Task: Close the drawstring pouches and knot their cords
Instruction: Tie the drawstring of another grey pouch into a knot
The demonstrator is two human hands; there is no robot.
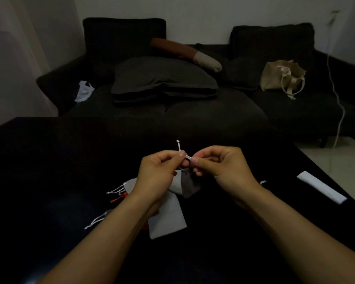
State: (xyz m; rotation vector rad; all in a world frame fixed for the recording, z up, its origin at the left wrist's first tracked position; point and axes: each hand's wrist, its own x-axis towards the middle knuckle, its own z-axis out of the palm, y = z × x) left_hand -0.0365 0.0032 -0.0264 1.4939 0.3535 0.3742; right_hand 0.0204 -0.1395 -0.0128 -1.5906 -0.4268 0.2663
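A small dark grey pouch [190, 185] hangs by its white cord [178, 145] above the black table [49, 171]. My left hand [157, 175] and my right hand [221, 167] both pinch that cord at the pouch's mouth, fingertips almost touching; one cord end sticks up above them. Under my left wrist lies a light grey pouch [166, 218] flat on the table. Another light grey pouch [130, 184] with white cords lies to its left, and an orange piece [119, 198] peeks out beside it. A loose white cord [95, 221] trails further left.
A white flat strip [321, 189] lies at the table's right edge. Beyond the table stands a dark sofa [193, 111] with dark cushions [162, 78], a beige tote bag [281, 76] and a white cloth [84, 91]. A white cable [339, 111] hangs at the right.
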